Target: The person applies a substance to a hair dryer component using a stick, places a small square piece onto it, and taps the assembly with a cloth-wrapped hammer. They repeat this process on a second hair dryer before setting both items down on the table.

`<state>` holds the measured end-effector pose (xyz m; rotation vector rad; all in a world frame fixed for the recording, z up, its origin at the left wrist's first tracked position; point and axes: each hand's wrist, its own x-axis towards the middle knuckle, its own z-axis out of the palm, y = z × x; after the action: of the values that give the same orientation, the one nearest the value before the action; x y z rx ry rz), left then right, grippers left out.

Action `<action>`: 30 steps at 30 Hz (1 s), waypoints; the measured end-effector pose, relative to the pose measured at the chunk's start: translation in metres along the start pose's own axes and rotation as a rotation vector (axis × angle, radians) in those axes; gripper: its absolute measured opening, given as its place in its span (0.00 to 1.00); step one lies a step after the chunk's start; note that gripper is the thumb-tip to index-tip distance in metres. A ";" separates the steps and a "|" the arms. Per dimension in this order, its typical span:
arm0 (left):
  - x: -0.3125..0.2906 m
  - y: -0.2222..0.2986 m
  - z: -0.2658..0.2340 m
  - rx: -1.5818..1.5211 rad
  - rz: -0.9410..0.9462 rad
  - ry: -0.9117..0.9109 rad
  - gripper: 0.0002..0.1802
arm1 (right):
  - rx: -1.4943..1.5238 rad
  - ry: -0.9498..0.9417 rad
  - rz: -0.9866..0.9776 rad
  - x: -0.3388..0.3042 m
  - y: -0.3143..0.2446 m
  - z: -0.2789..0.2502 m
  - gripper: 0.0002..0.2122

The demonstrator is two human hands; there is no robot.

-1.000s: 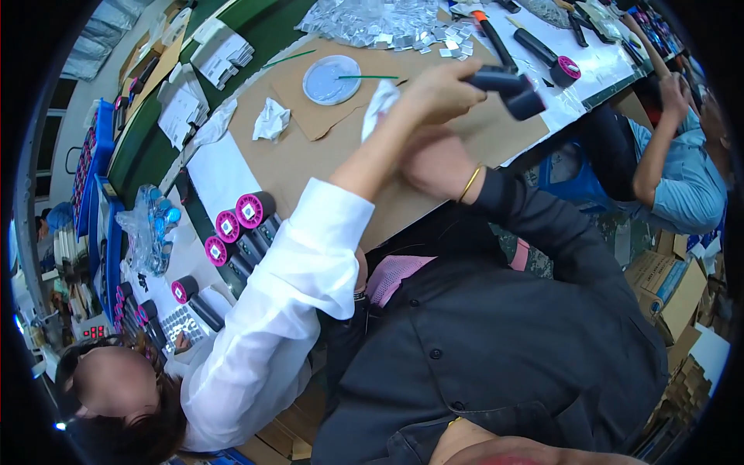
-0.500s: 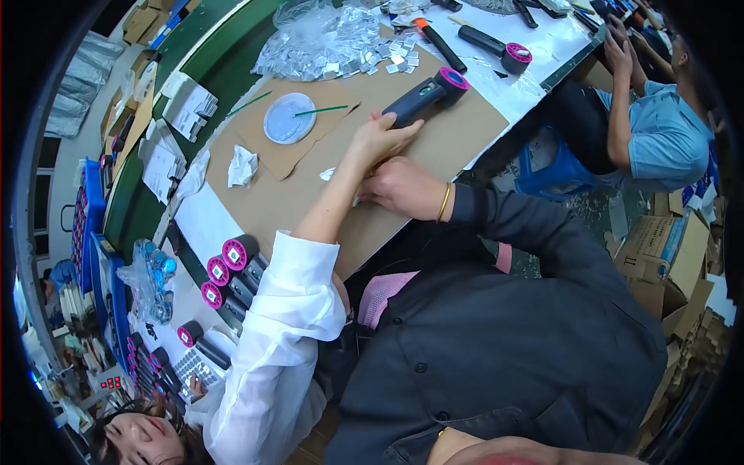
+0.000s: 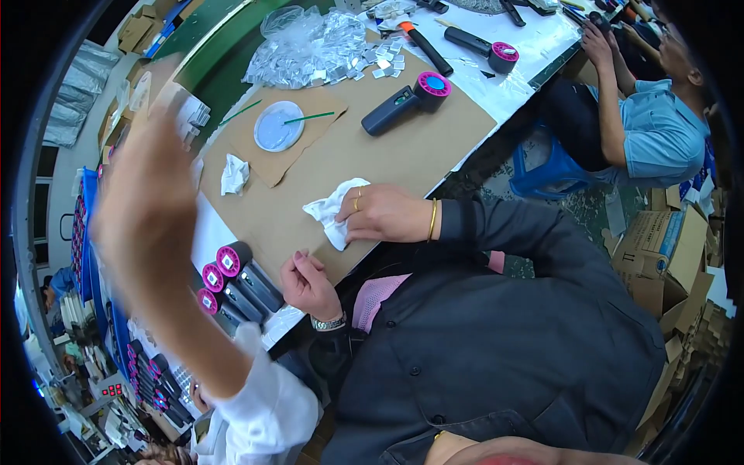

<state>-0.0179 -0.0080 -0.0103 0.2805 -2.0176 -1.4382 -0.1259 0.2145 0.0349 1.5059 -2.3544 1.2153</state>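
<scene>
My right hand [image 3: 386, 213], with rings and a gold bracelet, presses a crumpled white cloth [image 3: 332, 211] onto the brown cardboard sheet [image 3: 457, 128], its fingers closed on the cloth. At the sheet's near edge, my left hand [image 3: 311, 287] has its fingers curled in loosely, and nothing shows in them; a watch is on that wrist. Beyond my hands lies a dark grey handheld fan [image 3: 407, 102] with a pink-rimmed round head, touched by no one. Several similar pink-headed fans [image 3: 252, 287] lie left of my left hand.
A co-worker's blurred hand and arm [image 3: 159, 209] in a white sleeve crosses the left side. A round white lid [image 3: 279, 126] with a green stick lies on torn cardboard. Behind it is a bag of small silvery squares [image 3: 310, 50]. Another person [image 3: 659, 116] sits at right.
The co-worker's hand has left the dark grey fan and swung far left. My right hand has moved left and nearer with the white cloth, and my left hand has come into view.
</scene>
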 end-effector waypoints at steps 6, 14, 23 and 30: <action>0.000 0.043 -0.005 0.137 0.182 -0.035 0.15 | 0.039 0.111 -0.026 0.005 -0.014 -0.002 0.11; 0.003 0.035 -0.006 0.116 0.246 0.004 0.11 | 0.982 0.404 0.891 -0.001 -0.018 -0.031 0.11; 0.003 0.034 -0.004 0.077 0.230 0.013 0.09 | 1.185 0.753 1.138 0.006 0.016 -0.060 0.15; 0.003 0.032 -0.005 0.081 0.246 0.000 0.09 | 1.207 0.898 1.160 0.017 0.040 -0.067 0.13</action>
<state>-0.0114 -0.0008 0.0211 0.0624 -2.0338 -1.2069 -0.1882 0.2541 0.0656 -0.7710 -1.6120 2.8923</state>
